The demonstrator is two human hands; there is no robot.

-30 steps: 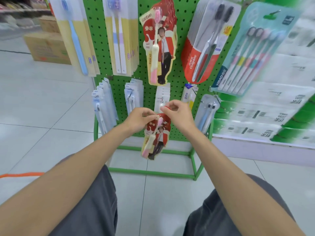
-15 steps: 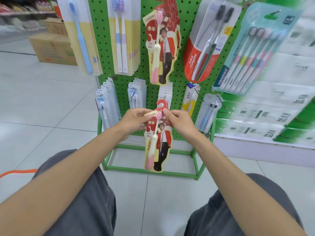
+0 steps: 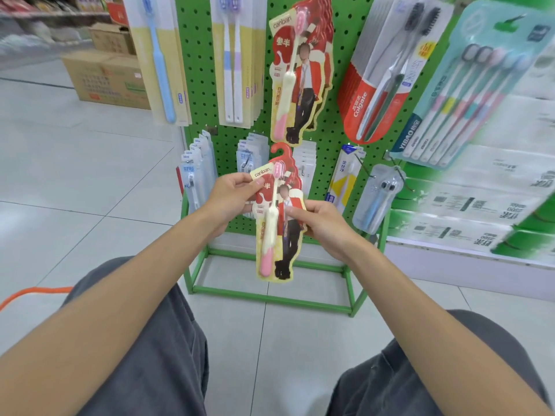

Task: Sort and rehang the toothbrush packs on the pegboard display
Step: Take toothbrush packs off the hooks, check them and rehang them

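Pale tiled floor; cardboard boxes far left; orange cable.

I hold a pack before the pegboard, left hand at its top, right hand at its side; matching packs hang on the pegboard above, boxes left of the pegboard

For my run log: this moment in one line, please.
held: canban pack, unhung | left hand: grips top | right hand: pinches right edge | pegboard: matching packs hang above
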